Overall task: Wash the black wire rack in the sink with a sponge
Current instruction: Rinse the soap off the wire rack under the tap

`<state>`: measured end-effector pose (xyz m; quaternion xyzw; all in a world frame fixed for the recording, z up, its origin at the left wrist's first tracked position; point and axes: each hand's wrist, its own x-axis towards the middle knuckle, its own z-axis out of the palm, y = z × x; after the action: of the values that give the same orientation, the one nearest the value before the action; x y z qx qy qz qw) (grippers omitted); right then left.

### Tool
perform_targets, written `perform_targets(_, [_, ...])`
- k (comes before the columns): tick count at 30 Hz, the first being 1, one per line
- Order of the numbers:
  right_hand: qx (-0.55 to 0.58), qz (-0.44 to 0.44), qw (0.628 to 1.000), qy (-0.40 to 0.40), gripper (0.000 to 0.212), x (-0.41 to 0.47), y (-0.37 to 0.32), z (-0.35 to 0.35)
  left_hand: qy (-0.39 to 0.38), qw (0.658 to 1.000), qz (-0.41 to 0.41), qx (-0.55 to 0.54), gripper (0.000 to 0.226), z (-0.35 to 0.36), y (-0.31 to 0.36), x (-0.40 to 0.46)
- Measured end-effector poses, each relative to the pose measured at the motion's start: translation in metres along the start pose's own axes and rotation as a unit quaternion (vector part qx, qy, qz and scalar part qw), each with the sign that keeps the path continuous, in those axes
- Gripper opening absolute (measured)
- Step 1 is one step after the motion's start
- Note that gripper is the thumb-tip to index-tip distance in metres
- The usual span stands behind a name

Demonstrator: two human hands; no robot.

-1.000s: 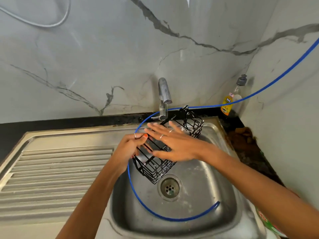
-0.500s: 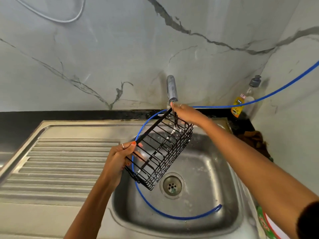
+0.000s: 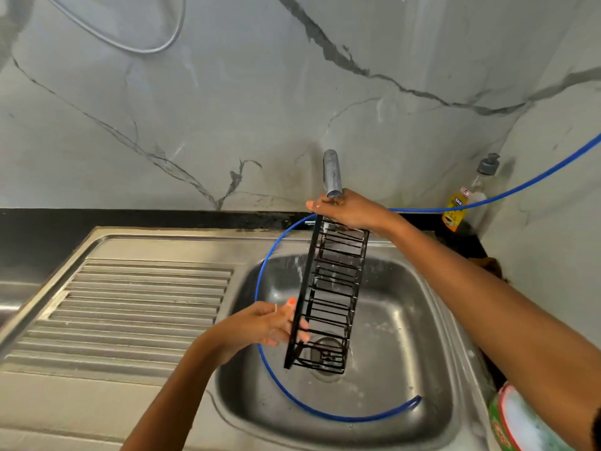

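Black wire rack (image 3: 328, 294) held upright over sink (image 3: 422, 320): top gripped by right hand (image 3: 344, 211), lower edge pinched by left hand (image 3: 270, 323).

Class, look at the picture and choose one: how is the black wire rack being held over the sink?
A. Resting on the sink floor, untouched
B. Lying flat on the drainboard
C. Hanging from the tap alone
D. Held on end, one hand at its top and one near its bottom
D: the black wire rack stands nearly upright above the sink, the right hand gripping its top end and the left hand holding its lower edge.
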<state>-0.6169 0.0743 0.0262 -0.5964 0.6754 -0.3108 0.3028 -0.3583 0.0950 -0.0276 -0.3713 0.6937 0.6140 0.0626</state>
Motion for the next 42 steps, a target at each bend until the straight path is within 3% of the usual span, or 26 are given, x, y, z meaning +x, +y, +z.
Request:
perform_targets(4, [0.032, -0.005, 0.999, 0.001, 0.042, -0.010, 0.012, -0.007, -0.078, 0.993, -0.047, 0.070, 0.063, 0.002, 0.016, 0.011])
perform_targets(7, [0.068, 0.002, 0.998, -0.005, 0.046, -0.015, 0.020, -0.006, -0.064, 0.991, -0.098, 0.068, 0.076, 0.004, 0.035, 0.022])
perform_targets(9, [0.055, -0.003, 0.998, -0.007, 0.044, -0.016, 0.020, -0.002, 0.004, 0.995, -0.097, -0.003, 0.076, 0.005, 0.051, 0.037])
perform_targets(11, [0.024, -0.019, 0.999, -0.016, 0.040, -0.017, 0.017, 0.003, 0.071, 0.984, -0.077, -0.142, 0.080, 0.003, 0.064, 0.059])
perform_targets(14, [-0.029, -0.045, 0.998, -0.020, 0.037, -0.020, 0.010, 0.010, 0.090, 0.919, -0.034, -0.382, 0.080, 0.006, 0.085, 0.085])
perform_targets(16, [-0.066, -0.059, 0.996, -0.008, 0.030, -0.025, 0.006, 0.014, 0.105, 0.882, -0.005, -0.460, 0.073, 0.010, 0.093, 0.098])
perform_targets(20, [-0.104, -0.086, 0.991, 0.011, 0.003, -0.046, -0.001, 0.028, 0.129, 0.845, 0.005, -0.518, 0.051, 0.019, 0.098, 0.109])
perform_targets(22, [-0.134, -0.109, 0.985, 0.028, 0.006, -0.059, -0.004, 0.034, 0.165, 0.836, 0.016, -0.523, 0.048, 0.022, 0.098, 0.106])
perform_targets(26, [-0.186, -0.107, 0.974, 0.076, 0.017, -0.081, 0.003, 0.043, 0.124, 0.812, 0.062, -0.567, 0.073, 0.025, 0.095, 0.107])
perform_targets(28, [-0.195, -0.118, 0.964, 0.140, 0.019, -0.094, 0.011, 0.051, 0.079, 0.786, 0.083, -0.607, 0.090, 0.024, 0.095, 0.106])
perform_targets(30, [-0.190, -0.144, 0.944, 0.229, 0.020, -0.103, 0.017, 0.058, 0.055, 0.786, 0.095, -0.608, 0.095, 0.023, 0.095, 0.107])
perform_targets(32, [-0.165, -0.106, 0.956, 0.220, 0.030, -0.104, 0.013, 0.061, 0.045, 0.808, 0.096, -0.580, 0.096, 0.027, 0.098, 0.105])
perform_targets(35, [-0.169, -0.039, 0.980, 0.101, 0.050, -0.094, 0.005, 0.062, 0.066, 0.826, 0.080, -0.555, 0.096, 0.033, 0.097, 0.105])
perform_targets(39, [-0.209, 0.049, 0.976, 0.041, 0.051, -0.050, 0.009, 0.052, 0.077, 0.802, 0.098, -0.584, 0.089, 0.033, 0.092, 0.105])
perform_targets(42, [-0.235, 0.126, 0.963, 0.042, 0.050, -0.010, 0.010, 0.041, 0.054, 0.813, 0.098, -0.572, 0.095, 0.033, 0.091, 0.103])
